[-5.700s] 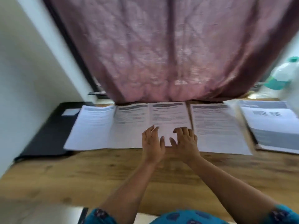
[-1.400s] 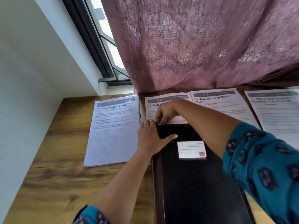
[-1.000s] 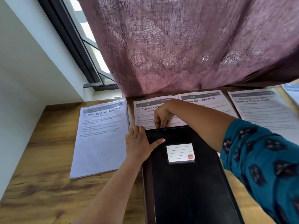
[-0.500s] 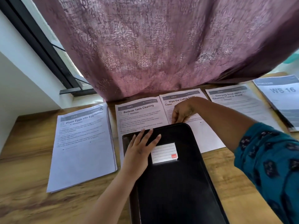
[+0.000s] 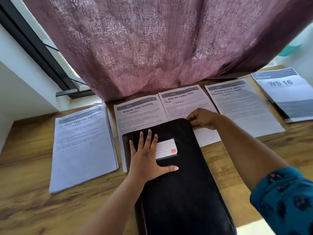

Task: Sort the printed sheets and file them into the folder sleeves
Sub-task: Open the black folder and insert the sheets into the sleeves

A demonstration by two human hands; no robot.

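A black zipped folder (image 5: 183, 192) with a white label (image 5: 166, 148) lies closed on the wooden table, over the lower parts of two sheets. My left hand (image 5: 147, 158) presses flat on its cover, fingers spread. My right hand (image 5: 201, 118) pinches something small at the folder's top right corner; what it holds is hidden by the fingers. Printed stacks lie in a row: "Place Eggs into Egg Holder" (image 5: 81, 146), "Bedside Table Cleaning" (image 5: 138, 112), "Wipe the Coffee Table Clean" (image 5: 184, 102), "Charging Small Items" (image 5: 240, 106).
A "WS 16" stack (image 5: 286, 92) lies at the far right. A mauve curtain (image 5: 160, 44) hangs down to the table's back edge. A window frame (image 5: 39, 53) and white wall stand to the left. Bare wood (image 5: 33, 209) shows front left.
The folder came from the far left to the middle, over the sheets. My right hand slid along its top edge from the left to the right corner. My left hand spread flat on the cover.
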